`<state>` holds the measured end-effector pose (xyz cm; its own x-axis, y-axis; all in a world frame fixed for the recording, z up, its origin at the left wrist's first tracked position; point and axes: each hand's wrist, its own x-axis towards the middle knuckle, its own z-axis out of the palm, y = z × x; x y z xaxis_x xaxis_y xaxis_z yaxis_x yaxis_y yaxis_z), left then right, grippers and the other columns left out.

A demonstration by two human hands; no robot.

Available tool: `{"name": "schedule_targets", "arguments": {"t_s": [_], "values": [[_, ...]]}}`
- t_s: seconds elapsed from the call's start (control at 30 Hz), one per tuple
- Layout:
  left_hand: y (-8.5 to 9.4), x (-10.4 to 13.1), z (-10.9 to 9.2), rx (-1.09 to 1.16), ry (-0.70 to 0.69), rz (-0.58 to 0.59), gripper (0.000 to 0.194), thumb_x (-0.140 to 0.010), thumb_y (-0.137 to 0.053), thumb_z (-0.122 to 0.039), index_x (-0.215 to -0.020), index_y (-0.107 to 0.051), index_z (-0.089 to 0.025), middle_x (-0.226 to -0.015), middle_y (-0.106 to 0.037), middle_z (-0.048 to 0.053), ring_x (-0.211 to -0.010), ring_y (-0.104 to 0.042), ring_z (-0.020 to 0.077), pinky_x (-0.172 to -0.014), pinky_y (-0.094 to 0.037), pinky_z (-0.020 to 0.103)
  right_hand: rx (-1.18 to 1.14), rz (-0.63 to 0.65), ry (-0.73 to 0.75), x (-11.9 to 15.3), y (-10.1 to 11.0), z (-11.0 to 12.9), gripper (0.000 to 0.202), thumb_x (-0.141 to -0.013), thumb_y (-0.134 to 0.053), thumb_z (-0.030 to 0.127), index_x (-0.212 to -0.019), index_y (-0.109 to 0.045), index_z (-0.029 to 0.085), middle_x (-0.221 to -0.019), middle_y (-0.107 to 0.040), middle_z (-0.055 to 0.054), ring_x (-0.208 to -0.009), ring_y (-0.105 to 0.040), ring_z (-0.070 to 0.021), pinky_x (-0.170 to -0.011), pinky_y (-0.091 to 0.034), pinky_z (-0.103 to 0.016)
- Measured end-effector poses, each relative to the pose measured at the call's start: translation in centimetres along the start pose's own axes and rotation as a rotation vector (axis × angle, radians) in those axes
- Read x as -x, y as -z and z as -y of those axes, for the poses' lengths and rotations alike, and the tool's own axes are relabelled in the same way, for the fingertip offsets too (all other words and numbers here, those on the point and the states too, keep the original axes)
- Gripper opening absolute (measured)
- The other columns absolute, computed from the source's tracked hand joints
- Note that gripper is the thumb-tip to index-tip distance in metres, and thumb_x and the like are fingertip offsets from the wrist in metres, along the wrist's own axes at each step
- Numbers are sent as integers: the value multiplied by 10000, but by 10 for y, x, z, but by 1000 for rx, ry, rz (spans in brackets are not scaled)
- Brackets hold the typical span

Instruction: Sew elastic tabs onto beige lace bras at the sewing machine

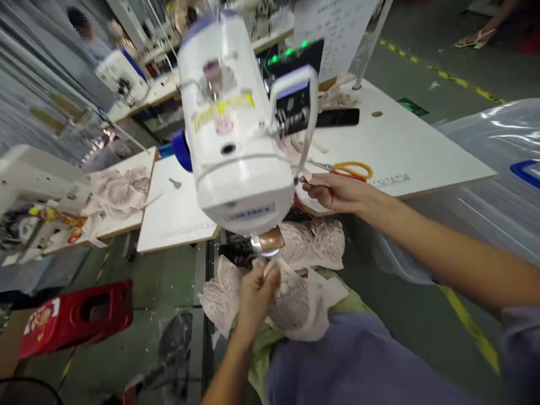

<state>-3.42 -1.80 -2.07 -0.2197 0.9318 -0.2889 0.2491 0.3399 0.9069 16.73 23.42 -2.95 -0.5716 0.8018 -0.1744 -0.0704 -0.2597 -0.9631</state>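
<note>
My left hand (258,289) is closed with thumb and fingers pinching a pale pink lace bra (291,304) just below the head of a white sewing machine (240,180). The bra's cups hang over my lap on both sides of that hand. Beside the machine's right side my right hand (333,192) is closed, its fingertips at a small pale pink fabric strip (305,176). Another lace bra piece (327,244) lies behind the machine's lower end. The needle area is partly hidden by the machine head and my left hand.
Yellow-handled scissors (352,169) lie near my right hand on the white table (422,152), with a black phone (337,117) farther back. More pink bras (120,191) lie on the left table. A red plastic stool (80,318) stands lower left; a clear plastic-covered bin (485,140) is at right.
</note>
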Motion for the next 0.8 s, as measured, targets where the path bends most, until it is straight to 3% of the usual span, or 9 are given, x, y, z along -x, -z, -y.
{"name": "schedule_targets", "arguments": {"t_s": [0.13,0.23,0.3,0.37,0.53,0.63,0.7,0.8], "values": [[3,-2,0,-32,-56,20,423,-922,-567,-506,-656,-527,-179,-626,-469,-29,-634,-421,123,-606,-323,240,-121,151,-203,89,-39,-35,365,-668,-858,484,-854,-742,191,-726,-630,-15,-615,-538,-108,-607,-474,-267],[2,0,-4,-92,-101,53,402,-959,-538,-454,-667,-533,-177,-625,-466,-30,-621,-420,119,-593,-311,240,-62,258,-157,123,-60,-38,313,-754,-815,477,-841,-775,179,-1041,-711,-83,-884,-655,-177,-794,-523,-318],[0,2,-6,-118,-98,74,390,-970,-531,-448,-696,-561,-172,-641,-489,-24,-619,-434,120,-582,-308,242,-6,342,-110,128,-68,-34,270,-814,-772,454,-912,-795,204,-1294,-650,-90,-1147,-625,-233,-950,-501,-357],[-3,3,-8,-140,-105,92,384,-974,-532,-451,-716,-577,-171,-644,-498,-22,-613,-440,120,-571,-305,243,45,384,-85,125,-74,-32,260,-853,-737,444,-981,-795,226,-1378,-607,-80,-1257,-577,-248,-1027,-469,-371],[-3,3,-9,-177,-153,149,390,-983,-528,-438,-696,-553,-176,-614,-458,-36,-576,-404,105,-550,-292,243,101,396,-102,111,-83,-38,357,-897,-675,485,-1108,-763,210,-1138,-717,-65,-1031,-663,-204,-909,-516,-329],[-1,3,-8,-226,-167,165,385,-984,-534,-411,-677,-544,-177,-598,-410,-43,-566,-386,105,-545,-293,244,166,370,-54,110,-86,-43,315,-901,-678,458,-1039,-787,197,-968,-739,-47,-921,-664,-186,-809,-519,-285],[-5,3,-5,-232,-232,141,318,-969,-571,-393,-739,-601,-176,-691,-492,-17,-646,-471,124,-591,-359,244,161,303,23,112,-88,-46,264,-892,-700,426,-995,-802,205,-947,-738,-46,-898,-666,-179,-785,-520,-270],[-22,5,4,-143,-392,6,192,-964,-589,-362,-947,-660,-185,-1008,-614,66,-942,-602,195,-788,-486,292,28,203,71,114,-94,-49,221,-882,-721,397,-983,-805,219,-993,-750,-54,-908,-686,-186,-800,-535,-280]]}}
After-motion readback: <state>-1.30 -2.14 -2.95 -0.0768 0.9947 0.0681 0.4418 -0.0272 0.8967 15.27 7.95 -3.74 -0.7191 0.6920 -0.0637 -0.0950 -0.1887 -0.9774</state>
